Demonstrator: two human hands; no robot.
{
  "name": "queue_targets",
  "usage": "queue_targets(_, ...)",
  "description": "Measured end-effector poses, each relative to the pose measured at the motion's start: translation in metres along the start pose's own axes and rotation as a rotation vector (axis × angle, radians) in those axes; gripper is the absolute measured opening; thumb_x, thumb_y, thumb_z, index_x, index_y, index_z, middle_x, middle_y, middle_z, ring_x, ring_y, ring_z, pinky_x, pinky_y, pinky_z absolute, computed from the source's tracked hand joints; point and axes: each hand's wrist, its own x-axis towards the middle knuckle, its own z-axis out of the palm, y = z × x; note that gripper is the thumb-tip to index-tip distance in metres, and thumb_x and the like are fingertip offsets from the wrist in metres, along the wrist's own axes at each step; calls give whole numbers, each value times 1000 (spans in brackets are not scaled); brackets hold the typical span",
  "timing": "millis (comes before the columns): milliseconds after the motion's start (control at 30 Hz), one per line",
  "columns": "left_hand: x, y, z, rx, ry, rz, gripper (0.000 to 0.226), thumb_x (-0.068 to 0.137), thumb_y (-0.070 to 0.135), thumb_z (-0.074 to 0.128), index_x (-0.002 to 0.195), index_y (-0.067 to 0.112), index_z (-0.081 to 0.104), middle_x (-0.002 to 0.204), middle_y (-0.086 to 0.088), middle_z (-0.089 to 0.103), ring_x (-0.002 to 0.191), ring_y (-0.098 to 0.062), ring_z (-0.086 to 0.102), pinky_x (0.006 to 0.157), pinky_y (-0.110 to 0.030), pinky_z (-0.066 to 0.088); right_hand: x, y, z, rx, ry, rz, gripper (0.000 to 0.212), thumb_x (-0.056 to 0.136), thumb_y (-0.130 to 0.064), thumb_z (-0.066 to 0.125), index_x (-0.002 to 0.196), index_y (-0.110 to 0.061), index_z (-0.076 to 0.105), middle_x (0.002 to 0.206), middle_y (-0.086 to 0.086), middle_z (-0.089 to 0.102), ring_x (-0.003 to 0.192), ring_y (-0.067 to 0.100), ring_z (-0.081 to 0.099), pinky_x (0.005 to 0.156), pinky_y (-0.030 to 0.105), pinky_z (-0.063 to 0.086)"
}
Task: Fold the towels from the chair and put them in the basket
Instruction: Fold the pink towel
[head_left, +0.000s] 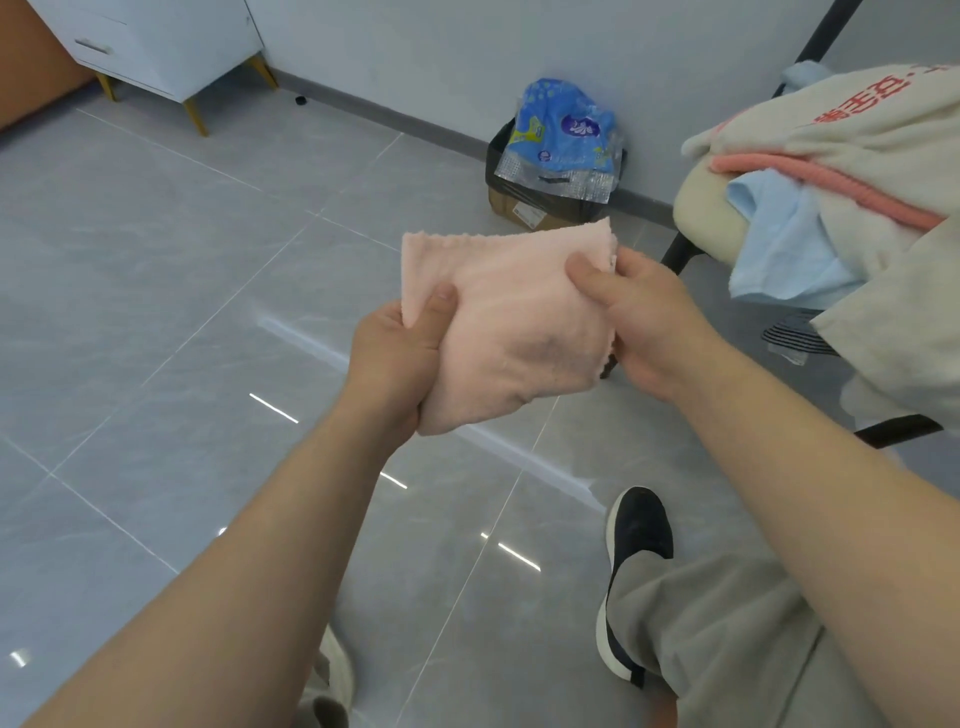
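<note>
Both thumbs pinch pink towel (511, 317) mid-air betw left hand (395, 358) & right hand (644, 317), fingers curled behind. Fabric's fluffy, ribbed, wavy-edged, roughly square. Chair (711, 223) at right w/ blue, cream cloths heaped.

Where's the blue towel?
In the head view, the blue towel is on the right, hanging over the front edge of the chair seat, tucked under a salmon-pink towel and a cream cloth.
</note>
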Motion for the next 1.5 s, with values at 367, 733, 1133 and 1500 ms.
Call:
queue_targets(367,-1,-5,8,266,104,139,36,94,46,62,85,12,67,77,0,71,68,-13,65,62,-32,52,-6,7,4,-719,198,-339,22,104,-41,38,101,-20,44,91,-1,60,86,23,55,73,36,40)
queue_targets(733,3,-1,-6,41,-94,-254,28,96,40,63,100,12,67,91,-4,76,75,-18,74,57,-26,57,-7,-2,0,3,-120,504,35,85,-30,76,109,-6,69,99,9,77,85,24,75,76,39,61)
queue_targets(1133,1,19,-18,-359,-296,-352,28,96,8,60,123,0,60,104,-8,75,83,-15,74,64,-21,58,-2,-9,-17,68,-231,351,26,95,-17,64,121,-15,65,113,3,73,78,12,65,61,22,48)
queue_targets(1500,-5,33,-31,-494,-478,-94,22,65,4,75,82,16,81,89,-5,76,77,-14,73,62,-22,57,-10,-25,-39,244,-489,208,43,87,-4,55,129,-5,59,124,14,67,105,21,67,89,30,55)
